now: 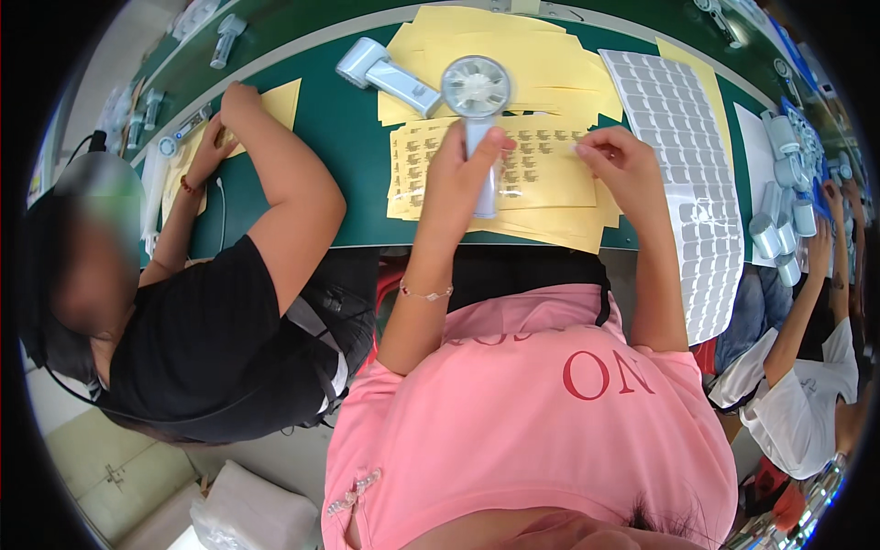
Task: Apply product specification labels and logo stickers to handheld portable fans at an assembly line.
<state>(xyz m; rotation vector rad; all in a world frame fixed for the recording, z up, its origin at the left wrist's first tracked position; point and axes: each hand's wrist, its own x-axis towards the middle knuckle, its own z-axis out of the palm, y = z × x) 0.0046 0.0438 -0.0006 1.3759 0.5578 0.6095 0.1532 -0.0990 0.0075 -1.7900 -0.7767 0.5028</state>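
My left hand [451, 174] is wrapped round the handle of a light-blue handheld fan [476, 87], whose round grille points up. Over the right part of a yellow sheet of small printed labels [550, 188], my right hand [631, 172] is closed in a pinch. Whatever its fingertips hold, if anything, is too small to make out. A second handheld fan [390, 78] lies on the green table just left of the first, its head toward the far left. The label sheet rests on a pile of yellow sheets [522, 55].
A long sheet of grey stickers [674, 119] hangs over the table's front edge at right. On the left a co-worker in black [211, 339] leans on the green table [321, 137]. Several fan bodies [779, 220] crowd the right end near another person [797, 394].
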